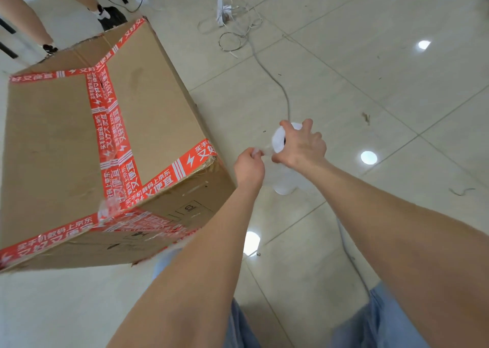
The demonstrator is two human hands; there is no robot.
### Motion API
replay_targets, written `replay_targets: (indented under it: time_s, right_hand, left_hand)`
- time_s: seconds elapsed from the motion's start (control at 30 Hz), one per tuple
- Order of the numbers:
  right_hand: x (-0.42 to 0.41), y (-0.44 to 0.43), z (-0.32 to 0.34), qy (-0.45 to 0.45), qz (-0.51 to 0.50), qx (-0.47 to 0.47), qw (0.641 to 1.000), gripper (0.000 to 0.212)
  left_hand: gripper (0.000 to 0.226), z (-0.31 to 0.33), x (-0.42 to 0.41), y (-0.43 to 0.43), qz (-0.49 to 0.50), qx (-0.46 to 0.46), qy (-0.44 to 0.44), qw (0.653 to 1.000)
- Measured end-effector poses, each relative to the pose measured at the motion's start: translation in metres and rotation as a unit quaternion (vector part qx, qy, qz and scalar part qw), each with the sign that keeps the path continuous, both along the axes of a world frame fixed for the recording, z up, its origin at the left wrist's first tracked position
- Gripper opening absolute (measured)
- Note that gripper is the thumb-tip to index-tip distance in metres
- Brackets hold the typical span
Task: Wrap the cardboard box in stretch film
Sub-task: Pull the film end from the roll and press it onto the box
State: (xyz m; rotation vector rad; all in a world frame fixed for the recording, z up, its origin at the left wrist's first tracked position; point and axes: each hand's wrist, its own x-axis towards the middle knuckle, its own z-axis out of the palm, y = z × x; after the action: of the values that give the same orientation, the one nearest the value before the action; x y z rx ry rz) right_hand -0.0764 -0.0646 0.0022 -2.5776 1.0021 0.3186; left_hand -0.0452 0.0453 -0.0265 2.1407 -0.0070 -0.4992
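A large cardboard box (pixel 53 141) sealed with red printed tape stands on the tiled floor at the left. To its right a white roll of stretch film (pixel 284 186) stands upright on the floor. My right hand (pixel 301 146) grips the top of the roll, fingers spread over its upper rim. My left hand (pixel 248 166) pinches the loose clear end of the film right beside the roll's upper left side. The roll's middle is hidden behind my right hand and wrist.
A grey cable (pixel 280 88) runs across the floor from a white power strip (pixel 222 12) with tangled wires at the back. Another person's legs (pixel 23 16) stand behind the box at top left. My own legs in blue shorts (pixel 381 321) are at the bottom.
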Motion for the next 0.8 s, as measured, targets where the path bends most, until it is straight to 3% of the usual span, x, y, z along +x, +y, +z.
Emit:
replay_targets:
  time_s: [0.27,0.47,0.57,0.63,0.7,0.8]
  right_hand:
    - [-0.049,0.023,0.008,0.050,-0.027,0.038,0.998,0.080]
    - [-0.079,0.040,0.012,0.045,-0.029,0.059,0.997,0.087]
    - [-0.081,0.047,0.030,0.062,0.036,0.017,0.997,0.088]
    - [-0.078,0.060,0.043,0.003,0.106,-0.014,0.994,0.070]
    - [-0.077,0.075,0.054,-0.042,0.163,0.031,0.985,0.053]
    - [-0.077,0.093,0.062,-0.027,0.196,0.141,0.970,0.058]
  left_hand:
    - [0.030,0.037,-0.027,0.021,-0.031,0.040,0.054,0.997]
    - [0.016,0.056,-0.047,0.043,-0.050,0.048,0.110,0.991]
    - [0.019,0.069,-0.050,0.053,-0.064,0.078,0.123,0.987]
    - [0.023,0.080,-0.052,0.057,-0.087,0.114,0.113,0.983]
    - [0.017,0.092,-0.053,0.060,-0.120,0.150,0.089,0.977]
    - [0.019,0.104,-0.053,0.068,-0.138,0.172,0.061,0.973]
